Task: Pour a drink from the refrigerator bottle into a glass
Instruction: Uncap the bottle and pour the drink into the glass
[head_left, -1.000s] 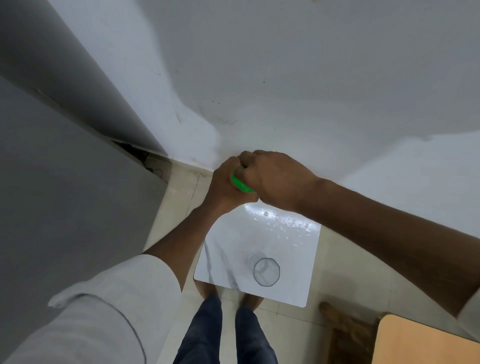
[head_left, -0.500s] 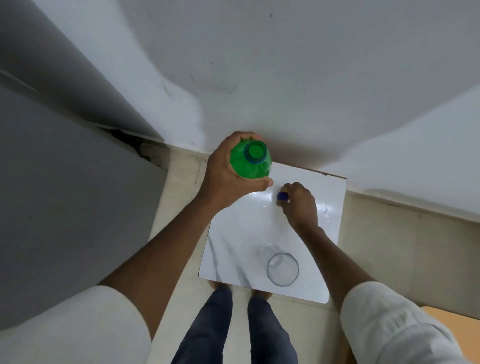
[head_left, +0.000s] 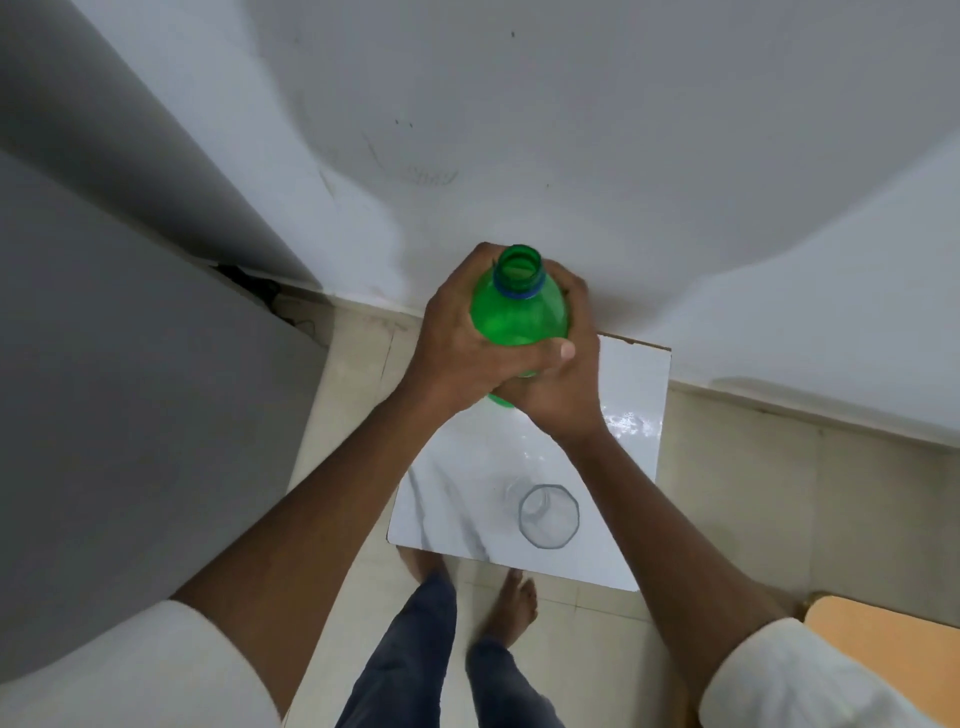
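1. Left hand (head_left: 457, 353) and right hand (head_left: 558, 395) both wrap their fingers around the uncapped green plastic bottle (head_left: 519, 312).
2. The bottle is above the white marbled worktop (head_left: 636, 395), beyond the clear faceted glass (head_left: 548, 516).

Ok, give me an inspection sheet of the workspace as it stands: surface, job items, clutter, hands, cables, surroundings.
Surface: white marble-look table, glossy, against the wall.
Job's things: green bottle uncapped, held roughly upright above the table; clear glass upright and empty near the table's front edge. Cap not seen.
Clutter: nothing seen.
Hands: left hand and right hand both wrapped around the bottle.
Cables: dark wiring, unclear, in the floor gap beside the grey appliance.
Surroundings: grey appliance at left, white wall, tiled floor, orange surface at lower right.
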